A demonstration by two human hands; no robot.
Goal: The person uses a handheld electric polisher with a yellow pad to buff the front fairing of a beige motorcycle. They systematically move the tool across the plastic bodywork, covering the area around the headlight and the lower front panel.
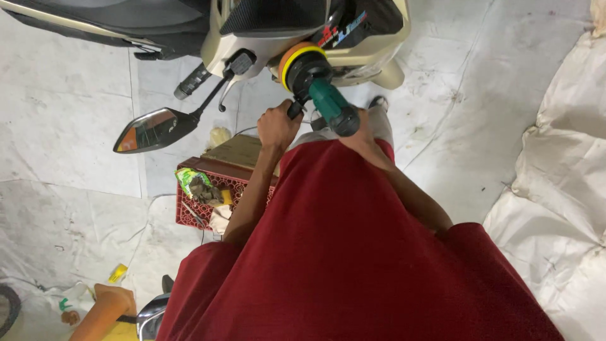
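Observation:
I hold a green and black polishing machine point(319, 88) with both hands. Its round orange and yellow pad point(293, 60) presses against the cream front panel of a scooter point(372, 57). My left hand point(276, 125) grips the black side handle of the machine. Around the green rear body of the machine closes my right hand point(361, 134), partly hidden behind it. My red shirt fills the lower middle of the view.
The scooter's mirror point(154, 129) and handlebar grip point(192, 81) stick out to the left. A red plastic crate point(189, 211) with rags and small items stands on the pale tiled floor. White cloth sheets point(562, 164) lie at the right. Another person's limb point(104, 309) shows at the bottom left.

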